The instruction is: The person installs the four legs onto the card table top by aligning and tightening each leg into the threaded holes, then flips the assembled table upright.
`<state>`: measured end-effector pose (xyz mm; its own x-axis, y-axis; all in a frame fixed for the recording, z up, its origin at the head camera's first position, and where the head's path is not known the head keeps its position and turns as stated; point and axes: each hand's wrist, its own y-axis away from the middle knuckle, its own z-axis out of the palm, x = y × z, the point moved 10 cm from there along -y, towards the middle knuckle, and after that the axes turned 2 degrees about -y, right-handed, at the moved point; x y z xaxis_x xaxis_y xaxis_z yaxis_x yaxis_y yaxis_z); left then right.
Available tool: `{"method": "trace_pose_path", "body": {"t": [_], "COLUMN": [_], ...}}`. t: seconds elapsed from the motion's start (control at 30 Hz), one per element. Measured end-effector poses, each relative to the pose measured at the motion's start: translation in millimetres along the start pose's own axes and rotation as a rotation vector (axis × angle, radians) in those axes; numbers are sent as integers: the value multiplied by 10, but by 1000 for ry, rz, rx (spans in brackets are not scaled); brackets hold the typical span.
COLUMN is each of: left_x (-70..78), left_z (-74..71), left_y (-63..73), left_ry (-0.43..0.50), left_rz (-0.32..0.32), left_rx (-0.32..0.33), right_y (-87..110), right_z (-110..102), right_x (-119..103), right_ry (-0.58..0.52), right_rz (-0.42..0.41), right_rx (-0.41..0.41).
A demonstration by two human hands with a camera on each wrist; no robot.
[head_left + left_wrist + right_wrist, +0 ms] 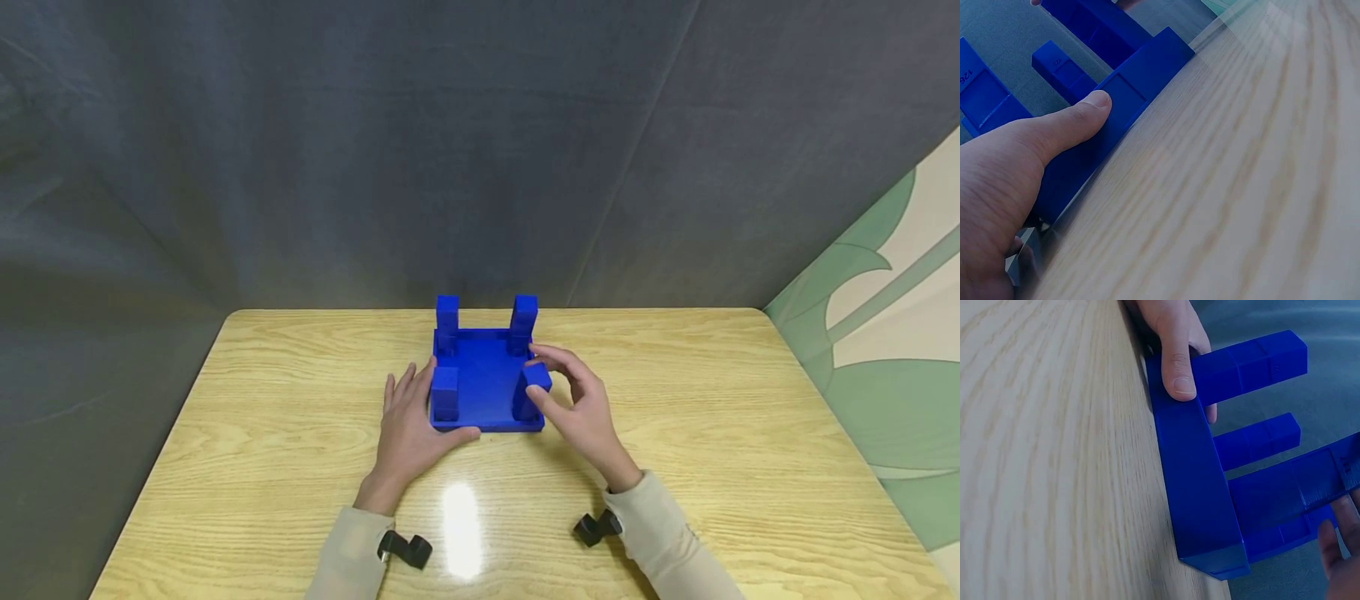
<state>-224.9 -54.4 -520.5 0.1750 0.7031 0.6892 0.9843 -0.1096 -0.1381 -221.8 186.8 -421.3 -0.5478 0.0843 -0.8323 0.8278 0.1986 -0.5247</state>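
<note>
A square blue tray (487,385) with low walls lies on the table, a blue post standing at each corner. My left hand (408,427) rests around its near left corner. The thumb (1088,112) lies straight on the front wall in the left wrist view, while the other fingers stretch along the left side by the near left post (446,392). At the near right corner my right hand (588,408) holds the upper part of a blue post (536,379) between thumb and fingers. This post leans slightly, and its foot is inside the tray corner.
Two more posts, the far left one (447,317) and the far right one (524,317), stand at the back corners. Behind the wooden table (300,383) hangs a dark grey curtain (450,167). A green-and-cream patterned surface (885,358) lies to the right.
</note>
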Motion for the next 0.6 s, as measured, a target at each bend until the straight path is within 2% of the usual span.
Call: {"method": "trace_pose_path", "body": {"t": [0.2, 0.3, 0.4, 0.6], "left_x": [5, 5, 1, 0], "left_z": [-5, -3, -1, -1], "left_y": [0, -1, 0, 2], "left_ry": [2, 4, 3, -4], "left_rz": [2, 1, -4, -4], "left_rx": [2, 1, -2, -4], "right_y": [1, -5, -5, 3], "right_z": [-43, -49, -20, 80], "right_x": [-25, -25, -16, -17], "right_ry": [54, 45, -15, -206], "right_rz": [-15, -18, -9, 32], "right_rx": [69, 65, 12, -138]}}
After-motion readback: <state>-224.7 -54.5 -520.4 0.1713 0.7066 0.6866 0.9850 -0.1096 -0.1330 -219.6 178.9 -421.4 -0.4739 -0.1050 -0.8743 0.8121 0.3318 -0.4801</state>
